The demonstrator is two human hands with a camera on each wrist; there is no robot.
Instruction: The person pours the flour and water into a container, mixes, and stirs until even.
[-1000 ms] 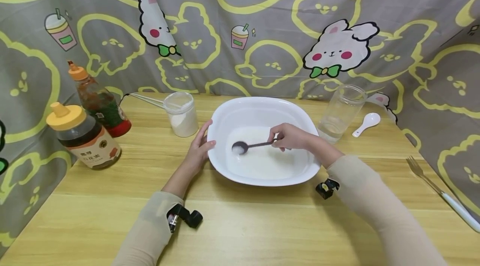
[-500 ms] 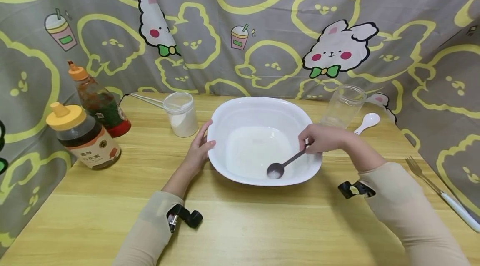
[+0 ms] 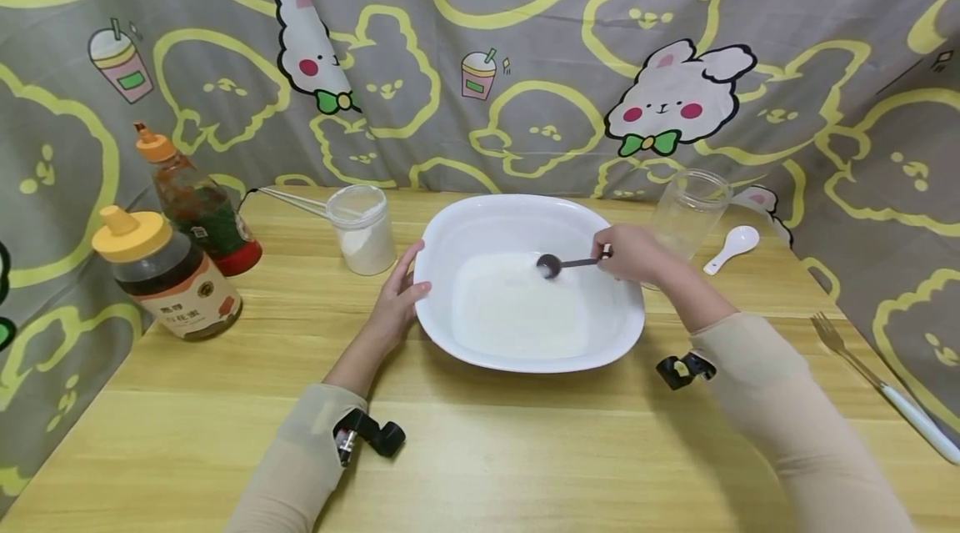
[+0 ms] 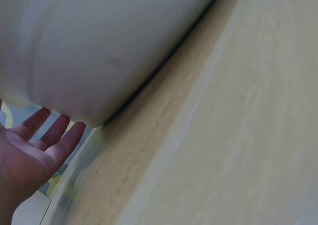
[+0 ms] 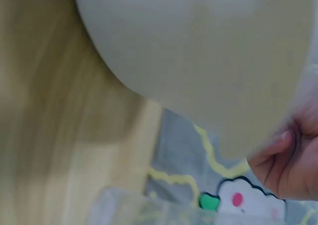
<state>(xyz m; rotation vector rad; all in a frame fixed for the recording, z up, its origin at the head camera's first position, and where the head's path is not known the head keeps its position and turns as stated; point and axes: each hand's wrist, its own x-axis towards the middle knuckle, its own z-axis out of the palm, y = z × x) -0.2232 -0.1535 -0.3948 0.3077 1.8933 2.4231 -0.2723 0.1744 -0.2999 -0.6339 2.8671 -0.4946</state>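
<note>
My right hand pinches the handle of a dark spoon with a round head. The spoon lies over the right back part of a white liquid inside a large white basin. At the basin's left side, my left hand holds on, thumb tip over the rim. Its other fingertips rest against the outer wall in the left wrist view, where the left hand shows palm and fingers. The right wrist view shows my right hand past the basin's rim; the spoon is hidden there.
Left of the basin are an open jar of white powder, a honey bottle and a red sauce bottle. On the right are a clear glass jar, a white spoon and a fork. A patterned curtain hangs behind.
My right hand has swept the dark spoon round the basin, from left of the middle to the front right, then up to the back right. My left hand stays at the rim.
</note>
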